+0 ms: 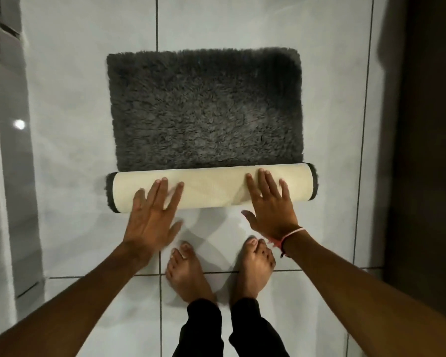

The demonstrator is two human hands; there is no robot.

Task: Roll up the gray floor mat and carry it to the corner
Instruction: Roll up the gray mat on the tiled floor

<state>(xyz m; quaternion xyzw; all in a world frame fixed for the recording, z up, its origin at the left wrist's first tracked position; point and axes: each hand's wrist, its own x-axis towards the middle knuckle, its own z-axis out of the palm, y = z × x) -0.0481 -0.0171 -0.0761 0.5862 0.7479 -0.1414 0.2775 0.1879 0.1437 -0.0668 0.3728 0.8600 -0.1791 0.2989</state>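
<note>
1. I see the mat (206, 109) lying on the tile floor (242, 228), partly rolled: the end nearest me is wound into a roll (211, 188) with the cream backing facing out, and the shaggy gray pile stretches flat beyond it.
2. My left hand (152, 215) lies palm down on the left part of the roll, fingers spread flat, fingertips (162, 181) reaching onto the cream backing. This grip is open and pressing, not pinching anything; the hand is a little blurred.
3. My right hand (271, 204) lies palm down on the right part of the roll, fingers spread, tips near the far edge of the roll, thumb out to the side just off the roll over the floor. This grip too is spread flat on the backing, closed around nothing.
4. Between the two grips the cream backing shows bare, with some creases near the right hand.
5. Outside each grip, a fringe of dark pile sticks out at the roll's ends.
6. A band (291, 234) circles the right wrist, pinkish, with a dark bit hanging.
7. Behind the grips, toward me, my bare feet (188, 269) stand on the floor, just beside the roll's near edge, below dark trouser cuffs.
8. Past the right grip, a dark upright surface (428, 150) borders the floor.
</note>
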